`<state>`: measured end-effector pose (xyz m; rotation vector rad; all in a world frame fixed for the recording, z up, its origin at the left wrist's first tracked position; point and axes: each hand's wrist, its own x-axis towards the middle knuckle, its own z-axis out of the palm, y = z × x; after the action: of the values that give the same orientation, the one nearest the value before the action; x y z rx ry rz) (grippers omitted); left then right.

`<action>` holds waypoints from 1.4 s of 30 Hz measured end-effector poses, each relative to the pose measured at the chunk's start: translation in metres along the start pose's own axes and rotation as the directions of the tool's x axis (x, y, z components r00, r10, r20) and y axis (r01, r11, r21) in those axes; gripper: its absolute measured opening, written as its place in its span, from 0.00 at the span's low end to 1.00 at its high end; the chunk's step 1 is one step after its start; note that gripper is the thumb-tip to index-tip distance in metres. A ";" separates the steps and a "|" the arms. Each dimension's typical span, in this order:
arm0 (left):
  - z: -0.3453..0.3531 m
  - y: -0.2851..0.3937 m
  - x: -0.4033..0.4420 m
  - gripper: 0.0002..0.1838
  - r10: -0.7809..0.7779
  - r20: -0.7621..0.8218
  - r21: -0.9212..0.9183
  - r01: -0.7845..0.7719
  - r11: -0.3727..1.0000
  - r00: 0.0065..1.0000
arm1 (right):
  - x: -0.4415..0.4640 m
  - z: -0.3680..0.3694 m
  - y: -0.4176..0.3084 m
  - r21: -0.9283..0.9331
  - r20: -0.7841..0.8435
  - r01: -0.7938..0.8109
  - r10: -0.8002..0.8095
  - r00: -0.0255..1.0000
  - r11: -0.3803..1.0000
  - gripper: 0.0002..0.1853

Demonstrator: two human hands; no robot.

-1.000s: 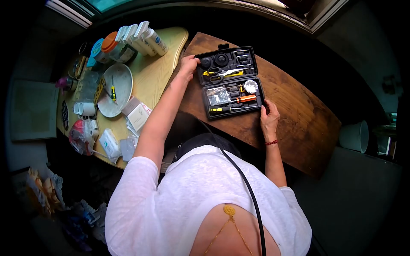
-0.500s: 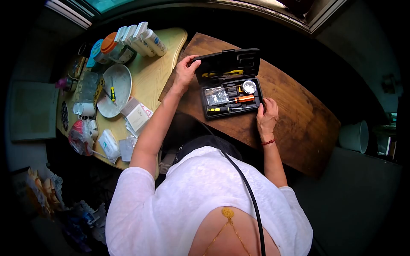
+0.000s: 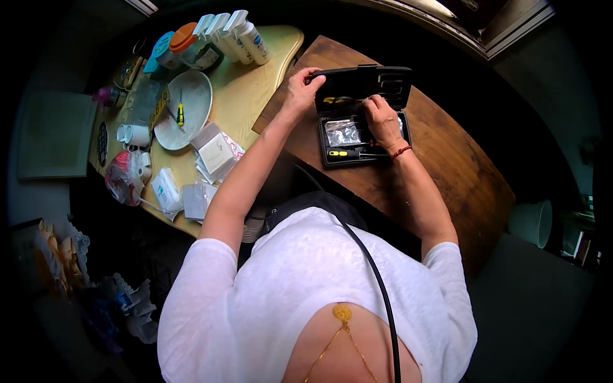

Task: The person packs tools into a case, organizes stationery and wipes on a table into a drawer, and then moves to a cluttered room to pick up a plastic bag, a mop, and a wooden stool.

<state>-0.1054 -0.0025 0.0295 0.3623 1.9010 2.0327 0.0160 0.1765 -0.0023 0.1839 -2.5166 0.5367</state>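
Observation:
A black plastic tool case point(image 3: 329, 163) lies with its lid point(image 3: 364, 78) raised on the brown wooden table. My left hand point(image 3: 301, 91) grips the lid's upper left corner, thumb on the inside. My right hand point(image 3: 383, 122) reaches over the case, its bent fingertips against the lower inside of the lid; what they pinch is hidden. Left of them, a small yellow-and-black tool point(image 3: 330, 100) shows in the lid. In the tray are a clear plastic bag point(image 3: 343, 132) of small parts and a yellow-and-black screwdriver point(image 3: 345, 154). My right hand covers the rest of the tray.
The case rests on the wooden table point(image 3: 440, 172). On the pale table point(image 3: 271, 54) to the left stand spray bottles point(image 3: 254, 45), lidded jars, an oval plate point(image 3: 198, 96) holding a yellow-and-black screwdriver point(image 3: 181, 115), and small boxes point(image 3: 216, 153). A cable point(image 3: 364, 255) crosses my chest.
My right hand has moved from the case's front right corner up to the inside of the lid, now covering the orange screwdriver. My left hand keeps hold of the lid. The view has shifted slightly.

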 end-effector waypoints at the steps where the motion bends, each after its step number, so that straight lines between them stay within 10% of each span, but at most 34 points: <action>1: -0.002 -0.003 0.001 0.13 -0.022 0.017 0.042 0.021 0.999 1.000 | -0.001 -0.005 0.000 -0.012 -0.022 0.028 -0.028 0.999 1.000 0.11; 7: -0.005 -0.005 0.001 0.13 0.008 0.044 0.005 -0.008 1.000 0.999 | -0.026 -0.051 -0.019 0.020 -0.116 -0.032 0.034 0.993 0.999 0.09; 19: -0.004 -0.001 -0.009 0.11 0.076 0.063 0.059 -0.080 0.995 0.995 | -0.050 -0.032 -0.034 -0.027 0.208 -0.226 0.226 0.952 0.974 0.10; 27: -0.009 0.017 -0.051 0.14 0.065 0.243 0.213 -0.119 0.970 0.968 | -0.076 -0.062 -0.033 0.275 -0.150 -0.380 0.429 0.891 0.883 0.07; 36: 0.003 0.009 -0.108 0.23 0.176 0.727 0.502 -0.690 0.521 0.663 | -0.127 -0.085 -0.012 0.392 -0.301 -0.625 0.736 0.606 0.675 0.08; 42: 0.035 -0.004 -0.106 0.42 0.133 0.722 0.655 -0.733 0.183 0.679 | -0.089 -0.084 -0.013 0.085 -0.203 -0.428 0.436 0.877 0.900 0.15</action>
<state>0.0060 -0.0136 0.0329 1.7966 2.5023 0.4819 0.1346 0.2012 0.0177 -0.4172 -2.3313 0.7356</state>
